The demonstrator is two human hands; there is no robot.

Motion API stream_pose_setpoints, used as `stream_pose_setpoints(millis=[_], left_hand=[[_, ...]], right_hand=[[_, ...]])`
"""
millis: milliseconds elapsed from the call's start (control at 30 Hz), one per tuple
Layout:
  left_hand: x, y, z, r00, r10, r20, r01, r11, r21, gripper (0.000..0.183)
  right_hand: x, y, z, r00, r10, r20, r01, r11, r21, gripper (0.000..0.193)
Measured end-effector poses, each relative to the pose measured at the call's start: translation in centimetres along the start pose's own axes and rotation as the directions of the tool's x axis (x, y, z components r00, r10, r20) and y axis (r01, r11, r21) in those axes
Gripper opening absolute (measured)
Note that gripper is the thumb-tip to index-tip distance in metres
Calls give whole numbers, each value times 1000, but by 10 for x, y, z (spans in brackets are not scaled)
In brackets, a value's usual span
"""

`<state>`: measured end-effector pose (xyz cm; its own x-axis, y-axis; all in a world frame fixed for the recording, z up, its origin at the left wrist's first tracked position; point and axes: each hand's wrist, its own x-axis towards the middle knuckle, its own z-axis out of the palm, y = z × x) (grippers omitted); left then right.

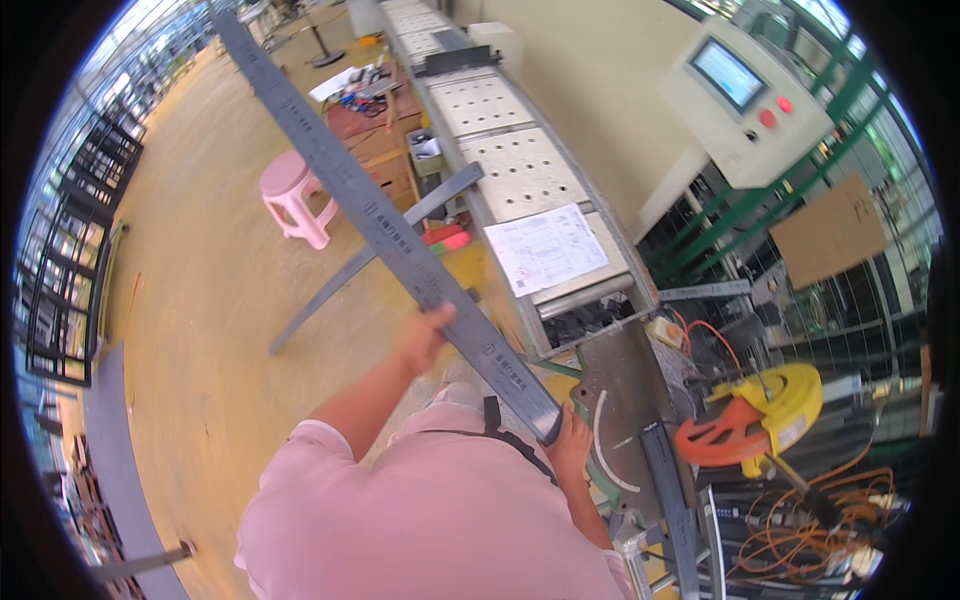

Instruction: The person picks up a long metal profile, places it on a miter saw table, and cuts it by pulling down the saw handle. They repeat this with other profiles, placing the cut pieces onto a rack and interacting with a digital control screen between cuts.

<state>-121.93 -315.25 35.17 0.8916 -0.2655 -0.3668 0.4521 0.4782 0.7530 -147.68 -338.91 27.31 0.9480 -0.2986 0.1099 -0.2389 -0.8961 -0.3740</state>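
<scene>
A long grey profile bar (395, 235) with printed film slants across the view, its far end up at the top left and its near end close to my body. My left hand (425, 338) is closed on its left edge, with the fingers partly hidden underneath and slightly blurred. At the near end, my right hand (571, 447) grips the bar's corner, fingers curled at the end face. Just right of that hand lies the round saw table (620, 415) with a pale curved scale. The saw's yellow and orange blade guard (765, 420) stands beyond it.
A perforated metal conveyor (510, 165) runs away ahead, with a paper sheet (550, 250) on its near end. A grey strip (340, 280) leans against its side. Left are a pink stool (295, 195) and black frames (75, 240). A control panel (740, 95) stands right, above orange cables (800, 530).
</scene>
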Motion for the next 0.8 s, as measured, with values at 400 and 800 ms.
stream_pose_setpoints(millis=[400,800], left_hand=[[185,65,-301,682,-152,-716,-354,788,-504,40],[316,25,-415,452,-471,-757,-359,682,-638,45]], right_hand=[[314,-153,4,830,-489,268,547,806,-224,82],[542,-326,96,534,-620,575,825,530,-194,85]])
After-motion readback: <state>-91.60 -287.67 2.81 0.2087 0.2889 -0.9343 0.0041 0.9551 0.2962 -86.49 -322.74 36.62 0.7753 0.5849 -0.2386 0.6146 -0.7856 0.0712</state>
